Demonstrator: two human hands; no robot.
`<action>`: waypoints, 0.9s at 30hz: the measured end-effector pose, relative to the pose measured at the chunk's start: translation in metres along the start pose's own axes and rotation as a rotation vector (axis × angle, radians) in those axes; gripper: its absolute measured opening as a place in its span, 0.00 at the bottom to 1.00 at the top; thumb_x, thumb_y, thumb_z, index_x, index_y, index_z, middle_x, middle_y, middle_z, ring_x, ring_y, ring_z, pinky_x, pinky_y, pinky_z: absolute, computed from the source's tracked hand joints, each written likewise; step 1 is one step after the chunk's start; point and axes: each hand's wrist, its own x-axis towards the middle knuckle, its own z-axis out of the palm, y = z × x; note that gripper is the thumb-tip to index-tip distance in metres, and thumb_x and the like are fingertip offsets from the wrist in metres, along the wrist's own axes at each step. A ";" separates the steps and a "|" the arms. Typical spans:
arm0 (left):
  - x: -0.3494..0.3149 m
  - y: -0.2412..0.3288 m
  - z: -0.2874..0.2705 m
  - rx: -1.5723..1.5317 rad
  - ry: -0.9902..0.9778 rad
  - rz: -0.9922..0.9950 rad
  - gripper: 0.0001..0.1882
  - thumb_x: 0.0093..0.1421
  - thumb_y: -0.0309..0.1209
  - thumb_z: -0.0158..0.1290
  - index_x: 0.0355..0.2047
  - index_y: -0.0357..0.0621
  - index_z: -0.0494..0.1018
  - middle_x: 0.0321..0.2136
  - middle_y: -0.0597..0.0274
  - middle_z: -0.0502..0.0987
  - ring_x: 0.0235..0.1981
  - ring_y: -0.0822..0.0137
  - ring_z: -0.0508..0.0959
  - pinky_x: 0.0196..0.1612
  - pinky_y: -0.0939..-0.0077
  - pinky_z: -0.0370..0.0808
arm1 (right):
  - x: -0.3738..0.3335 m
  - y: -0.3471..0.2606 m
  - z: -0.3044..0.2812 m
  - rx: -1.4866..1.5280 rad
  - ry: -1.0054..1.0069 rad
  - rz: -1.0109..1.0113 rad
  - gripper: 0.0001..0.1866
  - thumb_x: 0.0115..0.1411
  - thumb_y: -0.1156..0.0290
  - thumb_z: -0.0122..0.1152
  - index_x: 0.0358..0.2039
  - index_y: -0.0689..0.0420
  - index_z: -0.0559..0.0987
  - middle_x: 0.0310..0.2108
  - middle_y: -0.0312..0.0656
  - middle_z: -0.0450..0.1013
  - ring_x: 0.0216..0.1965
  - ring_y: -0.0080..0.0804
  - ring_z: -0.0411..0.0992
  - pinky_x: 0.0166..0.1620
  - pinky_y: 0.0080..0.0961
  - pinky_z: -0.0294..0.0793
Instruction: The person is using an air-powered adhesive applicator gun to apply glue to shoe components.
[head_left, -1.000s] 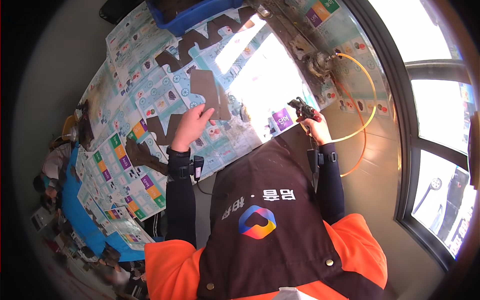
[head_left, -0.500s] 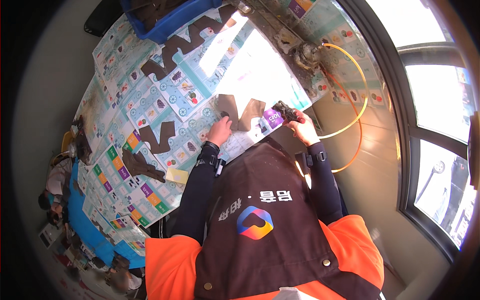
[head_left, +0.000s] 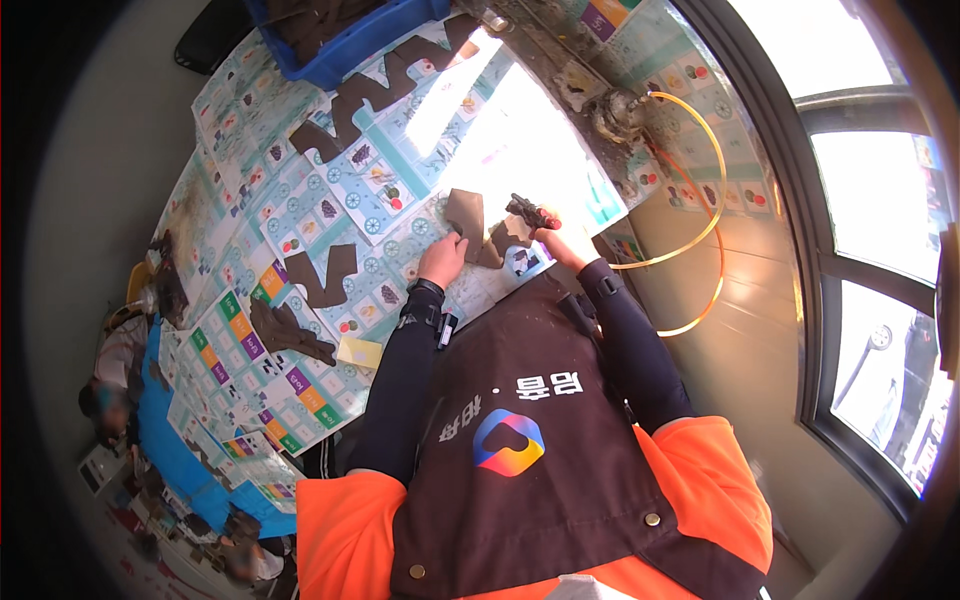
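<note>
Here's the left hand (head_left: 442,260) at the near edge of a brown V-shaped piece (head_left: 464,216), fingertips on its left arm — whether they pinch or merely press, I can't tell. Over on the right, the right hand (head_left: 570,240) is wrapped firmly around a black spray gun (head_left: 527,211) with red parts, its front end right by the piece's right arm. That piece lies near the table's front edge on printed paper sheets (head_left: 225,130), just past the dark apron. Up top sits a blue plastic bin (head_left: 370,46), loosely heaped with dark brown pieces (head_left: 310,28), and more brown pieces (head_left: 318,140) run in a zigzag row in front of it. Far right, a metal pot (head_left: 617,116), contents hidden from this angle, with a yellow hose (head_left: 716,135) looping from it toward the gun hand. Left of the hands: another V-shaped piece (head_left: 322,294), crumpled brown fabric (head_left: 288,332) and a pale yellow card (head_left: 359,351).
</note>
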 end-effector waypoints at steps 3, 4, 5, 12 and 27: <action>-0.002 0.000 -0.001 -0.107 0.047 -0.024 0.14 0.57 0.39 0.47 0.32 0.40 0.72 0.29 0.46 0.76 0.34 0.46 0.74 0.37 0.57 0.70 | 0.010 -0.013 0.002 0.011 -0.045 0.015 0.09 0.47 0.71 0.51 0.31 0.56 0.73 0.24 0.44 0.70 0.28 0.38 0.69 0.34 0.30 0.67; -0.002 -0.002 -0.001 -0.158 0.052 -0.023 0.13 0.56 0.38 0.48 0.32 0.40 0.72 0.28 0.48 0.76 0.33 0.47 0.75 0.36 0.59 0.71 | 0.021 -0.003 0.011 0.012 -0.045 0.017 0.09 0.47 0.71 0.51 0.31 0.56 0.73 0.24 0.44 0.70 0.28 0.38 0.69 0.34 0.30 0.67; -0.002 -0.002 -0.001 -0.157 0.049 -0.022 0.13 0.56 0.38 0.48 0.32 0.40 0.72 0.28 0.48 0.76 0.33 0.47 0.75 0.36 0.59 0.71 | 0.039 0.020 0.027 0.096 -0.021 -0.066 0.09 0.48 0.71 0.49 0.31 0.56 0.73 0.23 0.43 0.70 0.26 0.36 0.68 0.32 0.28 0.67; -0.004 -0.007 0.000 -0.180 0.086 -0.008 0.12 0.55 0.35 0.50 0.33 0.39 0.73 0.27 0.52 0.77 0.31 0.53 0.77 0.35 0.66 0.72 | 0.051 0.028 0.044 -0.038 0.028 -0.196 0.09 0.54 0.70 0.44 0.32 0.54 0.74 0.23 0.44 0.70 0.25 0.36 0.69 0.31 0.27 0.67; -0.005 -0.011 -0.003 -0.221 0.049 -0.034 0.11 0.55 0.34 0.50 0.34 0.40 0.73 0.27 0.52 0.78 0.31 0.54 0.77 0.36 0.66 0.73 | 0.037 0.029 0.047 0.339 -0.080 -0.173 0.10 0.59 0.77 0.37 0.30 0.59 0.71 0.26 0.38 0.64 0.28 0.27 0.60 0.33 0.22 0.61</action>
